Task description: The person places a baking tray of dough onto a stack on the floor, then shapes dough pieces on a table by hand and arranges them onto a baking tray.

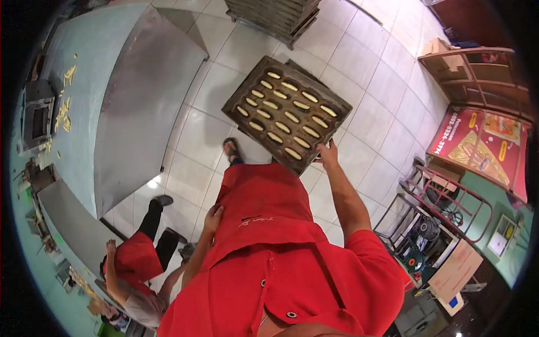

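Note:
My right hand grips the near right corner of a dark baking tray, thumb up at the rim and fingers under it. Rows of slim, pale yellow dough pieces lie on the tray, spaced apart. The edge of another dark tray or sheet shows beneath it, turned at an angle. Down by the left side of my red apron is my left hand, its fingers curled; nothing shows in them.
A large table stands left, with dough scraps on it. Stacked trays rise ahead. A co-worker in a red apron is at lower left. A red metal trolley and wooden shelves stand right of the tiled floor.

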A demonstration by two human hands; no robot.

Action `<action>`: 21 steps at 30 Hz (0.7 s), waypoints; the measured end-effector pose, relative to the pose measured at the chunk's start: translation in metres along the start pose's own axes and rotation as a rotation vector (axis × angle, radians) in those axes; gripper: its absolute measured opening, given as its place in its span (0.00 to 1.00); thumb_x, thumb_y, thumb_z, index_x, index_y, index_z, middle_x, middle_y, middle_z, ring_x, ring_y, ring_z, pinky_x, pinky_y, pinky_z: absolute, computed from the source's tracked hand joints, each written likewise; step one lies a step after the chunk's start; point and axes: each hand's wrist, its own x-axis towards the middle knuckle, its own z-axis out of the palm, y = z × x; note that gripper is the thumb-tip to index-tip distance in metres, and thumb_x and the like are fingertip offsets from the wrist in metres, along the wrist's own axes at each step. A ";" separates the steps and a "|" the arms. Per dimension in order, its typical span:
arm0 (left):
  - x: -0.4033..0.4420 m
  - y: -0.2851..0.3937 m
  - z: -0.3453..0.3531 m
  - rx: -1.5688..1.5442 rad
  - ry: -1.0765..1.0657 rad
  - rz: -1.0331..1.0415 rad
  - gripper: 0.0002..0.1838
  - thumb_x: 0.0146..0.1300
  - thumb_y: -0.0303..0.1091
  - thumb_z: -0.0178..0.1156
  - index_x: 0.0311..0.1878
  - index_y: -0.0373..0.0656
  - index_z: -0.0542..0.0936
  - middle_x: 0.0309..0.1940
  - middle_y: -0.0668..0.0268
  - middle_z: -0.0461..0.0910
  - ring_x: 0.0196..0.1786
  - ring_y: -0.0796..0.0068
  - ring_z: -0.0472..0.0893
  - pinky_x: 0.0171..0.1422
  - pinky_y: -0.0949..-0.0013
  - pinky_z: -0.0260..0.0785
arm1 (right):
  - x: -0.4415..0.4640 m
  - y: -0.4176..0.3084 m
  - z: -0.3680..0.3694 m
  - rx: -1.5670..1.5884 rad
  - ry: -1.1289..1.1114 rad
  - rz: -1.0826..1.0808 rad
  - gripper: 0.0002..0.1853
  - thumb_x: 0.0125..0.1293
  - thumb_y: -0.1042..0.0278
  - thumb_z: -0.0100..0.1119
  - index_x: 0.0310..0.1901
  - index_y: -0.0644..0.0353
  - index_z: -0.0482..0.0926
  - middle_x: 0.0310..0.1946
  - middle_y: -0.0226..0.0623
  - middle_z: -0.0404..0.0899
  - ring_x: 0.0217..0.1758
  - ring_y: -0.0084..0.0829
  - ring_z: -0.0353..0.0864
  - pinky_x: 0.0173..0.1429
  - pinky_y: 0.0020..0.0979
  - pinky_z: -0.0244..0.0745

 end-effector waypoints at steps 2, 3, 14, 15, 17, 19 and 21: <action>-0.023 -0.038 -0.005 -0.176 0.048 -0.104 0.27 0.73 0.46 0.58 0.64 0.33 0.76 0.58 0.53 0.81 0.60 0.62 0.80 0.65 0.64 0.71 | 0.017 0.007 -0.007 0.014 0.002 0.043 0.50 0.54 0.77 0.56 0.81 0.51 0.49 0.52 0.45 0.80 0.40 0.46 0.86 0.42 0.56 0.88; -0.101 -0.038 -0.024 -0.170 0.096 -0.183 0.26 0.73 0.46 0.58 0.63 0.32 0.76 0.57 0.52 0.82 0.59 0.61 0.80 0.64 0.63 0.71 | -0.022 -0.006 -0.020 0.005 0.004 0.098 0.49 0.55 0.77 0.56 0.81 0.50 0.49 0.52 0.45 0.80 0.40 0.45 0.86 0.42 0.56 0.87; -0.228 -0.124 -0.043 -0.186 0.143 -0.442 0.23 0.74 0.49 0.57 0.61 0.40 0.79 0.50 0.63 0.84 0.53 0.73 0.81 0.53 0.67 0.73 | 0.000 0.018 -0.060 -0.076 0.006 0.120 0.45 0.57 0.75 0.58 0.79 0.55 0.55 0.47 0.44 0.81 0.41 0.43 0.86 0.39 0.50 0.89; -0.227 -0.119 -0.041 -0.180 0.145 -0.451 0.23 0.74 0.49 0.57 0.61 0.40 0.79 0.50 0.63 0.84 0.53 0.73 0.81 0.53 0.67 0.73 | 0.009 0.026 -0.060 -0.083 0.022 0.111 0.44 0.57 0.75 0.58 0.78 0.56 0.55 0.47 0.45 0.81 0.41 0.44 0.87 0.37 0.49 0.89; -0.254 -0.073 -0.028 0.003 0.078 -0.333 0.24 0.75 0.49 0.56 0.60 0.37 0.78 0.51 0.61 0.83 0.53 0.70 0.81 0.58 0.66 0.72 | -0.005 0.013 -0.072 -0.106 0.087 0.112 0.42 0.56 0.73 0.59 0.76 0.58 0.61 0.51 0.47 0.81 0.42 0.46 0.87 0.36 0.48 0.89; -0.251 -0.049 -0.022 -0.018 0.072 -0.346 0.24 0.76 0.47 0.55 0.60 0.34 0.77 0.52 0.59 0.83 0.54 0.68 0.81 0.62 0.66 0.71 | -0.001 0.012 -0.075 -0.344 0.190 0.187 0.36 0.56 0.70 0.62 0.70 0.61 0.70 0.52 0.48 0.81 0.43 0.46 0.87 0.36 0.46 0.88; -0.227 -0.060 -0.024 -0.141 0.091 -0.236 0.22 0.77 0.45 0.55 0.61 0.35 0.77 0.51 0.61 0.83 0.54 0.71 0.81 0.58 0.68 0.72 | 0.020 0.024 -0.069 -0.461 0.189 0.269 0.31 0.56 0.69 0.64 0.64 0.63 0.75 0.49 0.49 0.82 0.41 0.46 0.87 0.35 0.44 0.87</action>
